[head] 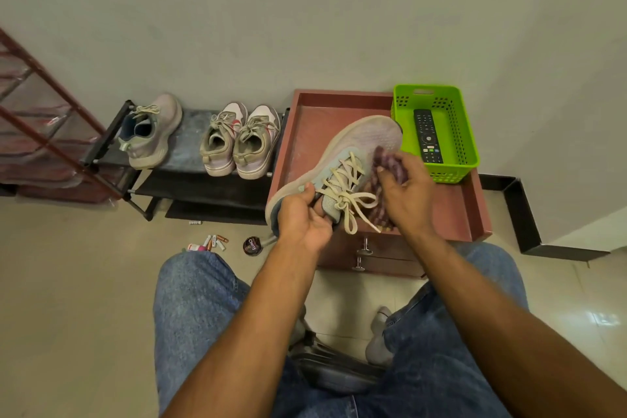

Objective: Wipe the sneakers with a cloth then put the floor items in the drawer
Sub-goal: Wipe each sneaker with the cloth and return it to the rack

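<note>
My left hand (307, 219) grips the heel collar of a pale grey sneaker (359, 146) and holds it above the reddish drawer cabinet's top (312, 132). My right hand (407, 193) holds a purple cloth (381, 163) pressed against the sneaker's right side, beside the cream laces. Its matching sneaker (151, 132) and a white pair (239, 142) stand on the low black shoe rack (112, 132). On the floor lie several small batteries and tubes (210, 243) and a round black polish tin (252, 245). The cabinet's drawer fronts with metal handles (364, 248) are closed.
A green plastic basket (458, 112) holding a black remote (427, 136) sits on the cabinet's right side. A red-framed rack (40, 105) stands at the left. My knees in blue jeans fill the foreground, with a dark stool between them.
</note>
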